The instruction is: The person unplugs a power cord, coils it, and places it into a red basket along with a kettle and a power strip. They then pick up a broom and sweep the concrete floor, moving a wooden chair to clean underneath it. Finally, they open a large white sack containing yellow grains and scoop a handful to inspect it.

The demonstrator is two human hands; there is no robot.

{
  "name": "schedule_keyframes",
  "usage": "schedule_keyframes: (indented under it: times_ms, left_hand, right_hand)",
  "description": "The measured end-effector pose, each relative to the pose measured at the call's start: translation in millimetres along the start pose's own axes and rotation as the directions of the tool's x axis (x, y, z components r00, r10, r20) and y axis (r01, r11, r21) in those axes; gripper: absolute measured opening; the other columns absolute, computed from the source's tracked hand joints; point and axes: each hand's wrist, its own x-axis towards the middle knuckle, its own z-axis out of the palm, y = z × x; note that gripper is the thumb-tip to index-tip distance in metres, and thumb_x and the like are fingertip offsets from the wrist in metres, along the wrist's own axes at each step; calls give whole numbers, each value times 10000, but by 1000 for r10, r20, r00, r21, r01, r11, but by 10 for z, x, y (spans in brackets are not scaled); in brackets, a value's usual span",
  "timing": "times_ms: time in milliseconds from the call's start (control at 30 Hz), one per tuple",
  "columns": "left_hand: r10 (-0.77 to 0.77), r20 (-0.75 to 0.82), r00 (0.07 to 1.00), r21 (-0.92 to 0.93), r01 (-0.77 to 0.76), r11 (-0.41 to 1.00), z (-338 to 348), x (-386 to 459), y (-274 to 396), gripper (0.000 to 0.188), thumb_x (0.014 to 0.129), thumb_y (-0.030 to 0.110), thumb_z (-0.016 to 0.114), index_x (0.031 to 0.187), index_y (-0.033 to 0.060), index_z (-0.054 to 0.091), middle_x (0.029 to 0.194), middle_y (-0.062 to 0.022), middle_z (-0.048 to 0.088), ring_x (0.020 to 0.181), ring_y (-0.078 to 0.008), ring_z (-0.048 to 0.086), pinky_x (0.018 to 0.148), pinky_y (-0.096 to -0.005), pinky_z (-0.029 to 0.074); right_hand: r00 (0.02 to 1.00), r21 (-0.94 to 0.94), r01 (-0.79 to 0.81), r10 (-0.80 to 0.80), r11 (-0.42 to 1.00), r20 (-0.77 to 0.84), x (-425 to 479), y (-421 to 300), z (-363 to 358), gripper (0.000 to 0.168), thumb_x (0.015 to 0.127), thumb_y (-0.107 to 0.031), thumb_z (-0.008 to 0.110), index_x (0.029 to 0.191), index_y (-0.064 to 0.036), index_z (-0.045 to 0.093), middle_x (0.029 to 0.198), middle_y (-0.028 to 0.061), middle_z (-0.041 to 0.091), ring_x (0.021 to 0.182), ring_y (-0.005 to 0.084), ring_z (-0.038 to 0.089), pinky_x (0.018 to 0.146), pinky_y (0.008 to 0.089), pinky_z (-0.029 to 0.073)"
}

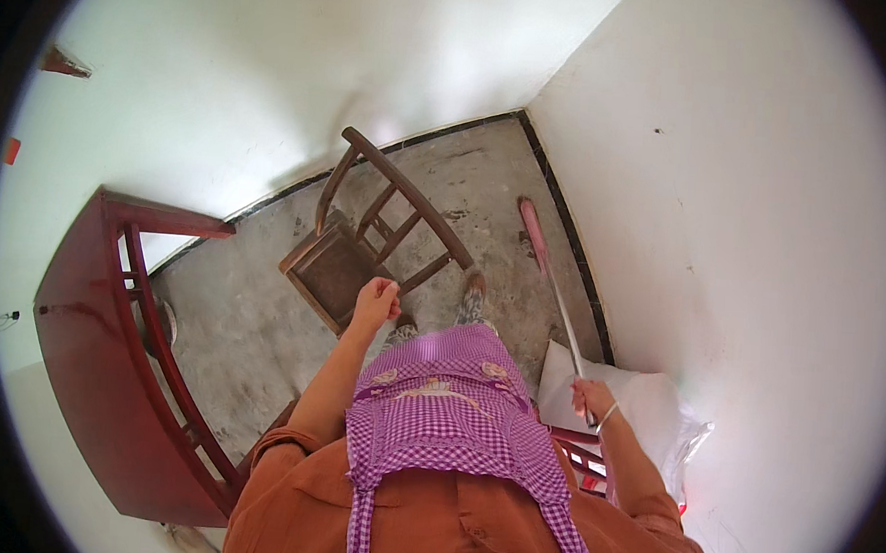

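My right hand (pixel 593 398) grips the silvery handle of a broom (pixel 563 313). The pink head of the broom reaches down to the concrete floor near the wall on the right, its dark bristles at the far end. My left hand (pixel 378 301) is curled into a loose fist, with nothing visible in it. It appears above the front edge of a brown wooden chair (pixel 338 267) in this view, and I cannot tell whether it touches the seat. The curved chair back (pixel 410 192) points away from me, towards the far wall.
A dark red wooden table (pixel 79 332) stands along the left. White sacks (pixel 632 399) lean by the right wall (pixel 715 253), beside red wooden furniture (pixel 580 456). The concrete floor (pixel 245 319) meets both walls at a black skirting band (pixel 566 230). A round container (pixel 162 326) sits behind the table's rail.
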Motion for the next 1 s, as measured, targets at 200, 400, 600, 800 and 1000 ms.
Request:
schedule_keyframes:
  times_ms: [200, 400, 600, 800, 1000]
  left_hand:
    - [-11, -95, 995, -27, 8, 1000, 214, 348, 270, 259, 891, 266, 559, 967, 22, 517, 728, -50, 547, 530, -110, 548, 473, -250, 464]
    - [-98, -323, 941, -64, 82, 995, 391, 575, 252, 312, 879, 297, 581, 983, 11, 516, 753, -56, 552, 520, -105, 537, 469, -240, 449]
    - [118, -556, 823, 281, 53, 958, 765, 1085, 89, 476, 817, 394, 636, 985, -29, 497, 819, -126, 574, 700, -224, 588, 642, -348, 479]
    - [-82, -551, 831, 245, 255, 935, 1014, 1357, 559, 593, 770, 430, 667, 1036, -70, 490, 881, -178, 585, 782, -268, 594, 709, -378, 473]
    - [-419, -314, 852, -500, 226, 836, 1092, 1528, 424, 424, 813, 362, 657, 962, -9, 516, 759, -127, 605, 652, -210, 598, 585, -349, 471]
  right_hand:
    - [996, 63, 12, -18, 998, 87, 1586, -1531, -16, 299, 902, -214, 488, 693, -1, 513, 492, 35, 460, 390, 147, 438, 366, 300, 326]
    - [1000, -157, 1, 3, 988, 21, 2770, -2680, 639, 239, 864, -149, 517, 663, -20, 502, 509, 42, 442, 401, 147, 417, 354, 306, 280]
    - [985, -554, -13, 108, 832, 138, 2507, -2750, 1254, 388, 890, -221, 459, 566, -17, 520, 466, 90, 488, 407, 210, 449, 413, 368, 348]
    - [936, -218, -210, 261, 953, 236, 1492, -3236, 406, 284, 909, -220, 487, 684, -46, 497, 474, 11, 408, 383, 116, 390, 352, 266, 293]
    - [978, -86, -107, 121, 990, 171, 2125, -3410, 618, 280, 903, -190, 470, 665, -42, 480, 466, 29, 394, 376, 149, 369, 368, 290, 302]
